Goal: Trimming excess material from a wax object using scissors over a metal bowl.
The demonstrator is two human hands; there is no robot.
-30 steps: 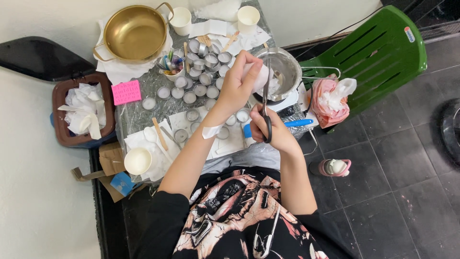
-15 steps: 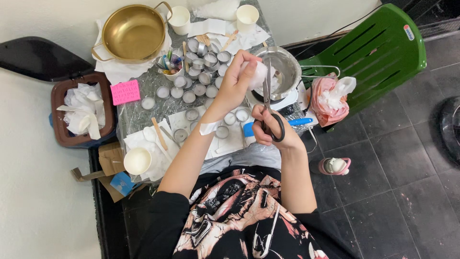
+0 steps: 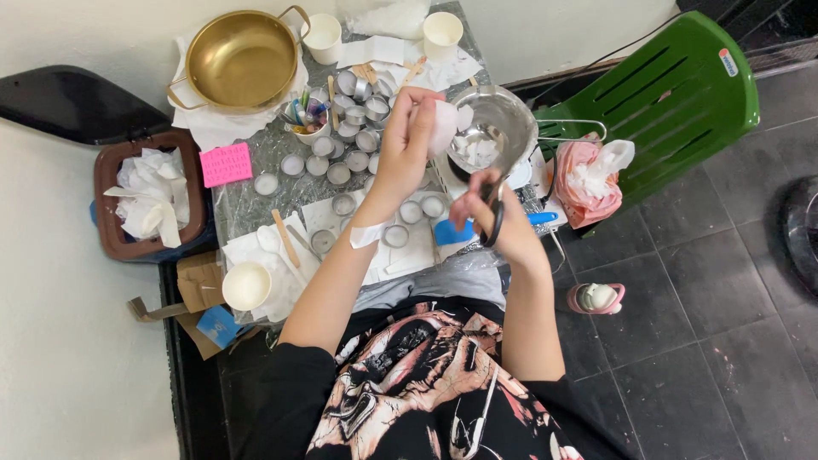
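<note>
Cluttered table [image 3: 247,204], left hand [image 3: 409,140] gripping white wax chunk [image 3: 445,126], right hand [image 3: 486,209] holding scissors [image 3: 494,220]

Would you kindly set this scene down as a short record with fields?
left hand: left hand holds a white wax piece over the steel bowl
right hand: right hand grips black-handled scissors
steel bowl: steel bowl holds white chunks
table: small round metal cups, brass pot, pink note
floor: green chair

bench [image 3: 247,204] crowding: small tin cups [image 3: 345,153] filling centre | gold pot [image 3: 241,58] blocking far-left corner | steel bowl [image 3: 494,128] blocking right edge | bare patch showing near pink note [image 3: 226,163]
</note>
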